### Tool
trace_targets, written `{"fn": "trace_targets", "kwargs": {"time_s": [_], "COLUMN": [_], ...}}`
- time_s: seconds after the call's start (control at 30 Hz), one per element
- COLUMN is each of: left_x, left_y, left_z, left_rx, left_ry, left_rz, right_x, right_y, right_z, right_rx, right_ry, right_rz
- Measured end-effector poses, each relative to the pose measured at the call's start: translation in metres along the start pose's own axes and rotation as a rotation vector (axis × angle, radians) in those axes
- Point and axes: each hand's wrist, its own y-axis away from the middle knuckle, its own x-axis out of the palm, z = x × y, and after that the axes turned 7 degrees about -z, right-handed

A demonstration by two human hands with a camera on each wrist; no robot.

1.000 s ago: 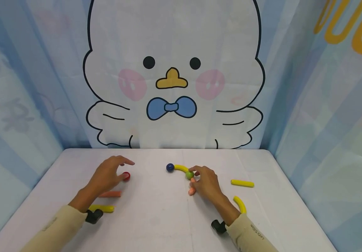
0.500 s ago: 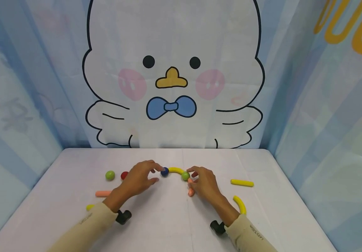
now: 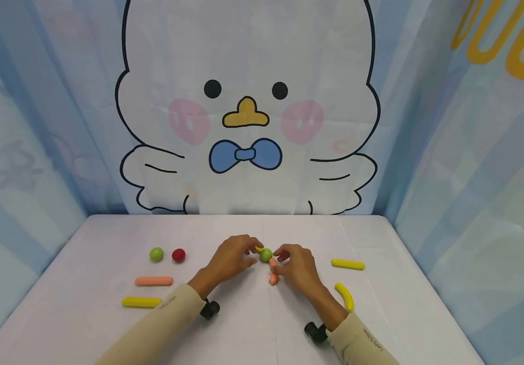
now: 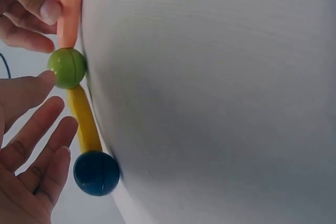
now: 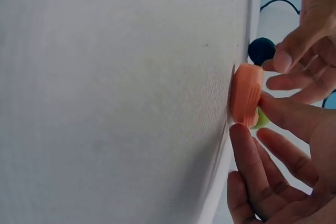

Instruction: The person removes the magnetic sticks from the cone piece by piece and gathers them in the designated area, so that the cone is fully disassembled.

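Note:
A joined toy chain lies at the middle of the table: a blue ball (image 4: 96, 173), a curved yellow rod (image 4: 85, 121), a green ball (image 3: 266, 254) and a short orange rod (image 5: 245, 95). My right hand (image 3: 299, 266) pinches the orange rod between thumb and fingers. Beside the green ball is my left hand (image 3: 232, 257), fingers loosely spread. In the left wrist view its thumb tip meets the green ball, while the fingers lie close along the yellow rod. From the head view, the left hand hides the blue ball and most of that rod.
To the left lie another green ball (image 3: 156, 254), a red ball (image 3: 178, 255), a straight orange rod (image 3: 154, 281) and a straight yellow rod (image 3: 141, 302). On the right are a straight yellow rod (image 3: 348, 264) and a curved yellow one (image 3: 345, 296), close to the right forearm.
My left hand has left the red ball and moved right, past the blue ball to the green ball. The chain has shifted slightly left; my right hand has stayed at the orange rod.

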Motion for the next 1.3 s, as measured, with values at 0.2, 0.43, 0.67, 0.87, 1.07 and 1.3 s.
{"fn": "trace_targets", "kwargs": {"time_s": [0.2,0.43,0.67,0.87,1.07,1.3], "left_x": [0.009,0.012,0.015,0.016,0.017,0.016], "left_y": [-0.012,-0.019,-0.023,-0.025,-0.026,-0.025], "left_z": [0.0,-0.003,-0.005,-0.006,-0.005,-0.005], "left_rx": [-0.015,-0.009,-0.018,-0.015,-0.014,-0.01], "left_ry": [-0.021,-0.09,-0.168,-0.185,-0.189,-0.167], "left_rz": [0.01,0.071,0.1,0.106,0.113,0.123], "right_x": [0.003,0.003,0.003,0.001,0.0,-0.003], "right_y": [-0.001,-0.001,-0.001,-0.002,-0.003,0.001], "right_z": [0.0,0.004,0.008,0.009,0.009,0.01], "right_rx": [-0.017,0.008,0.025,0.042,0.035,0.022], "right_ry": [0.014,0.024,0.029,0.036,0.044,0.072], "right_rz": [0.0,0.018,0.033,0.043,0.07,0.094]}}
